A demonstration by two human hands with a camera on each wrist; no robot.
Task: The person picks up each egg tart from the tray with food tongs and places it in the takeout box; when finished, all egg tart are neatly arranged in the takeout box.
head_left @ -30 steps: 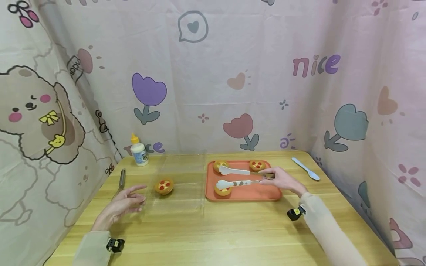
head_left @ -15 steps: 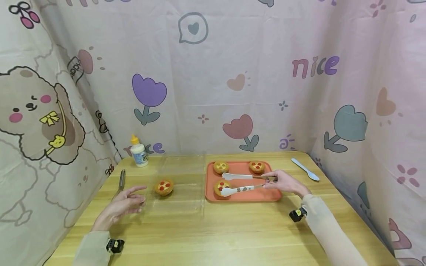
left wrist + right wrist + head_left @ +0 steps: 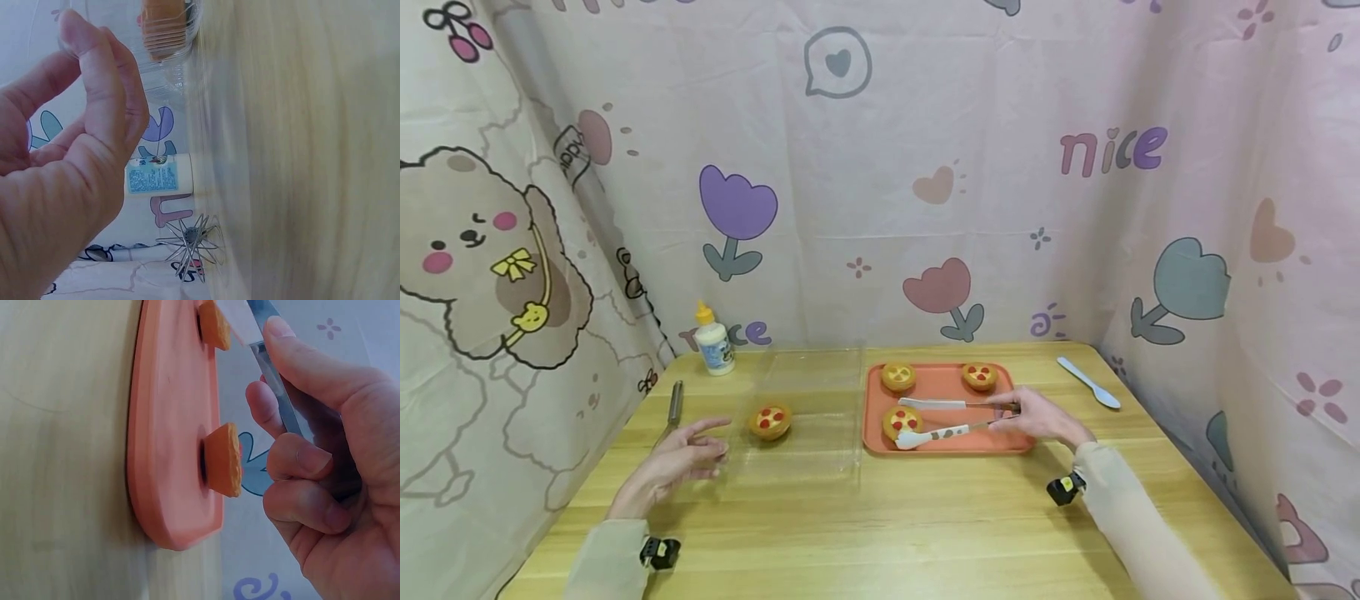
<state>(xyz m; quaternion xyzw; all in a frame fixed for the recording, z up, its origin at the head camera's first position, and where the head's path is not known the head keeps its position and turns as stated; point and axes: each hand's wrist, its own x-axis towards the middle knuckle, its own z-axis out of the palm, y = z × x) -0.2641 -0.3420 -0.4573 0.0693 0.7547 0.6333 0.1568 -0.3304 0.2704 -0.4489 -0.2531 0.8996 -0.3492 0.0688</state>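
Observation:
My right hand (image 3: 1033,414) grips a pair of metal tongs (image 3: 278,390) with white, brown-spotted tips. The tong arms stand apart, one tip at the far side and one at the near side of a mini pizza tart (image 3: 900,422) on the orange tray (image 3: 955,446); whether they touch it I cannot tell. Two more tarts sit at the tray's back, a plain-topped tart (image 3: 898,377) and a red-topped tart (image 3: 980,376). My left hand (image 3: 681,458), fingers loosely bent and holding nothing, hovers by the left edge of a clear plastic box (image 3: 820,462) containing one tart (image 3: 771,422).
A whisk (image 3: 676,402) lies behind my left hand, its wires showing in the left wrist view. At the back left stands a white bottle (image 3: 715,348) with a yellow nozzle. A pale blue spoon (image 3: 1088,382) lies right of the tray. Patterned curtains enclose the table.
The tong tips have come toward me, from above and behind the front tart to either side of it. My left hand has stayed in place.

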